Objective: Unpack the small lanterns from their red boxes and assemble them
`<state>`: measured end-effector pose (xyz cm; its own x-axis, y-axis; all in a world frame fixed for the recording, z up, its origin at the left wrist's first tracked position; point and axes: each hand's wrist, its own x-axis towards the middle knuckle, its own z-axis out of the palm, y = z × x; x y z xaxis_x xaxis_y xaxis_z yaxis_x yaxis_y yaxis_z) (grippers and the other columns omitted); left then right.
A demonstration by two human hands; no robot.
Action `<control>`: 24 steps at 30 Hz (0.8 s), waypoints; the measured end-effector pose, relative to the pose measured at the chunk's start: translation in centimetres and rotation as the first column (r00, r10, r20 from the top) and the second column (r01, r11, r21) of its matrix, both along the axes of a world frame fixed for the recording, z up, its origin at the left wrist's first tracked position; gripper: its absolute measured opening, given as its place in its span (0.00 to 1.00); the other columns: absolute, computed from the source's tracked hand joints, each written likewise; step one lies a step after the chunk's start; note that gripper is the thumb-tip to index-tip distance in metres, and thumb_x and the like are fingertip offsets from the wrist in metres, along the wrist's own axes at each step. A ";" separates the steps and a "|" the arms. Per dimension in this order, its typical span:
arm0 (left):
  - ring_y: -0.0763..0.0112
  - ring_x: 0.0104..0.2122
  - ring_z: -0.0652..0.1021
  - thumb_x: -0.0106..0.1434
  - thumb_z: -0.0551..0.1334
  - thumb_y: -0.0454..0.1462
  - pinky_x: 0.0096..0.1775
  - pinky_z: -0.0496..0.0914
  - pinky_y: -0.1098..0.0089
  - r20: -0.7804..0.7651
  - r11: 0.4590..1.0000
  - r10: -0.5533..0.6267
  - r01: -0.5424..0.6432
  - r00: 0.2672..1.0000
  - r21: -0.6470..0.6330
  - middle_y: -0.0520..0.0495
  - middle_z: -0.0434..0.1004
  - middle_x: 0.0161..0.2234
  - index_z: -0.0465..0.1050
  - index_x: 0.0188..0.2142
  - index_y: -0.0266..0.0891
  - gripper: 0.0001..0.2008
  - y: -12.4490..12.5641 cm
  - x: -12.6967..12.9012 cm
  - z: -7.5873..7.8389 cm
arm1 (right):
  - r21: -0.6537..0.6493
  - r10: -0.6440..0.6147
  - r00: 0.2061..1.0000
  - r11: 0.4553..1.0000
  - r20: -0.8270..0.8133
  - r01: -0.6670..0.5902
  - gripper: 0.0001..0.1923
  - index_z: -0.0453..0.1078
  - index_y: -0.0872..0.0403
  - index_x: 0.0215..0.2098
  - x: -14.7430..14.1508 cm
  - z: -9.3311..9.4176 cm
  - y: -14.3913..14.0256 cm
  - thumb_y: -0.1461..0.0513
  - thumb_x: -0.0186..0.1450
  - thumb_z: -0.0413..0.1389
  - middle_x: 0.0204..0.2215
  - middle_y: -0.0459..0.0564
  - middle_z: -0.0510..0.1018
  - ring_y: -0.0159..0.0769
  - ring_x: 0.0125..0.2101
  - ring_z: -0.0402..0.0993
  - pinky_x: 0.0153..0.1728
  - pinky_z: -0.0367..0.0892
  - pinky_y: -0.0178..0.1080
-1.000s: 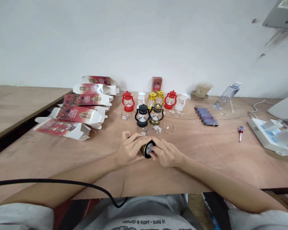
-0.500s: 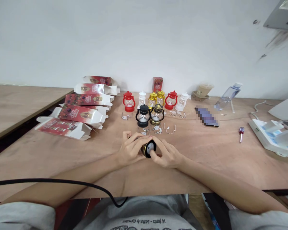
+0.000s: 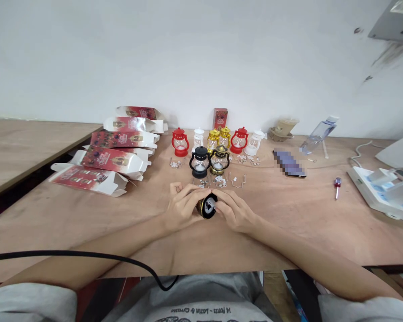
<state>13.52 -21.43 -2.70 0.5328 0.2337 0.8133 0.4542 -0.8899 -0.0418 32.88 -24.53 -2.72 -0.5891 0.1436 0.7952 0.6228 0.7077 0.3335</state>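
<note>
My left hand (image 3: pixel 184 203) is closed around a small black and gold lantern (image 3: pixel 200 207), tipped so that its round base faces me. A white disc with a dark opening (image 3: pixel 208 205) shows in the black rim of the base. At the right side of that opening, my right hand (image 3: pixel 237 211) pinches a small pale piece that looks like the battery cover (image 3: pixel 214 205). Its other fingers rest along the top of the rim. Just beyond my hands stand a black lantern (image 3: pixel 200 163) and a bronze-gold lantern (image 3: pixel 219 161).
Red, white and gold lanterns (image 3: pixel 239 141) stand farther back, with bent wire handles (image 3: pixel 237 180) before them. Opened red boxes (image 3: pixel 114 157) lie left. To the right are a phone (image 3: pixel 289 163), a bottle (image 3: pixel 319 135), a screwdriver (image 3: pixel 337 185) and a power strip (image 3: pixel 383 197). A black cable (image 3: pixel 87 253) crosses in front.
My right thumb has drawn back from the middle of the base to its right edge. A dark opening now shows in the white disc. The left hand keeps its hold.
</note>
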 end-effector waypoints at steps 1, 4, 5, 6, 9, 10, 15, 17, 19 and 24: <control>0.67 0.35 0.78 0.65 0.57 0.41 0.35 0.51 0.64 -0.003 1.000 0.003 -0.003 1.000 -0.004 0.43 0.81 0.39 0.64 0.47 0.36 0.14 0.1 0.0 -0.1 | -0.008 0.017 1.000 1.000 -0.016 -0.017 0.07 0.62 0.57 0.39 0.0 -0.1 0.1 0.71 0.64 0.47 0.41 0.61 0.76 0.37 0.41 0.72 0.38 0.71 0.39; 0.67 0.36 0.78 0.66 0.57 0.42 0.37 0.51 0.64 -0.013 1.000 0.003 -0.004 1.000 -0.017 0.44 0.81 0.40 0.64 0.48 0.38 0.14 0.3 -0.2 -0.3 | 0.035 0.112 0.992 0.993 -0.053 -0.110 0.07 0.63 0.57 0.39 0.6 -0.4 0.5 0.70 0.64 0.49 0.39 0.58 0.75 0.37 0.41 0.71 0.39 0.70 0.40; 0.67 0.37 0.78 0.65 0.57 0.43 0.37 0.51 0.64 -0.015 1.000 0.006 -0.007 1.000 -0.025 0.44 0.81 0.40 0.64 0.48 0.39 0.14 0.4 -0.2 -0.4 | 0.055 0.137 0.988 0.990 -0.075 -0.133 0.06 0.64 0.56 0.39 1.0 -0.4 0.8 0.69 0.64 0.49 0.38 0.56 0.75 0.37 0.41 0.71 0.39 0.69 0.40; 0.67 0.37 0.78 0.65 0.58 0.43 0.38 0.51 0.64 -0.015 0.999 0.010 -0.011 1.000 -0.032 0.44 0.80 0.40 0.64 0.48 0.39 0.15 0.4 -0.3 -0.4 | 0.067 0.135 0.985 0.989 -0.104 -0.129 0.06 0.64 0.55 0.39 1.5 -0.5 1.2 0.69 0.64 0.49 0.37 0.55 0.75 0.36 0.41 0.71 0.39 0.69 0.40; 0.67 0.37 0.78 0.63 0.60 0.42 0.38 0.51 0.64 -0.014 0.999 0.022 -0.023 1.000 -0.045 0.44 0.80 0.41 0.63 0.48 0.38 0.16 0.5 -0.4 -0.3 | 0.018 -0.124 0.979 0.991 -0.163 0.129 0.04 0.64 0.55 0.37 3.6 -0.7 3.0 0.68 0.65 0.49 0.37 0.56 0.75 0.37 0.39 0.70 0.38 0.66 0.40; 0.67 0.38 0.78 0.63 0.60 0.42 0.38 0.51 0.64 -0.012 0.999 0.020 -0.020 1.000 -0.040 0.44 0.80 0.41 0.63 0.49 0.38 0.17 0.6 -0.4 -0.3 | -0.020 -0.265 0.955 0.964 -0.132 0.265 0.04 0.65 0.56 0.36 4.4 -0.8 3.7 0.67 0.66 0.48 0.38 0.57 0.75 0.38 0.39 0.70 0.38 0.65 0.41; 0.65 0.39 0.78 0.66 0.57 0.44 0.41 0.52 0.62 -0.019 1.000 0.000 -0.001 1.000 -0.030 0.42 0.80 0.41 0.64 0.49 0.37 0.17 0.6 -0.2 0.1 | -0.127 -0.599 0.776 0.769 0.199 0.626 0.10 0.70 0.60 0.36 6.9 -1.3 6.0 0.66 0.67 0.47 0.41 0.61 0.75 0.47 0.45 0.67 0.43 0.62 0.47; 0.65 0.39 0.78 0.66 0.57 0.44 0.42 0.53 0.62 -0.012 1.000 0.001 -0.001 1.000 -0.024 0.42 0.80 0.41 0.65 0.49 0.37 0.16 0.5 -0.2 0.2 | -0.121 -0.603 0.757 0.756 0.252 0.643 0.09 0.71 0.61 0.36 7.1 -1.4 6.1 0.67 0.66 0.49 0.40 0.60 0.76 0.48 0.45 0.67 0.43 0.61 0.47; 0.66 0.40 0.78 0.66 0.57 0.44 0.42 0.53 0.62 -0.016 1.000 0.010 -0.011 1.000 -0.022 0.42 0.80 0.42 0.66 0.49 0.37 0.16 0.5 -0.2 0.3 | -0.127 -0.586 0.766 0.766 0.263 0.630 0.08 0.71 0.61 0.34 6.7 -1.2 5.8 0.66 0.65 0.50 0.40 0.60 0.76 0.48 0.45 0.67 0.43 0.61 0.46; 0.65 0.41 0.78 0.66 0.57 0.44 0.44 0.52 0.61 -0.085 0.998 0.035 -0.040 0.996 -0.056 0.40 0.79 0.43 0.66 0.51 0.37 0.17 0.5 -0.3 0.2 | -0.223 -0.387 0.921 0.902 -0.041 0.369 0.05 0.70 0.57 0.31 4.4 0.1 3.5 0.64 0.64 0.53 0.34 0.55 0.77 0.40 0.38 0.69 0.37 0.63 0.41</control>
<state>13.20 -20.92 -2.54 0.5888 0.3001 0.7505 0.4843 -0.8744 -0.0303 37.25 -21.06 -2.57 -0.3921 0.5086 0.7665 0.8759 0.4612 0.1420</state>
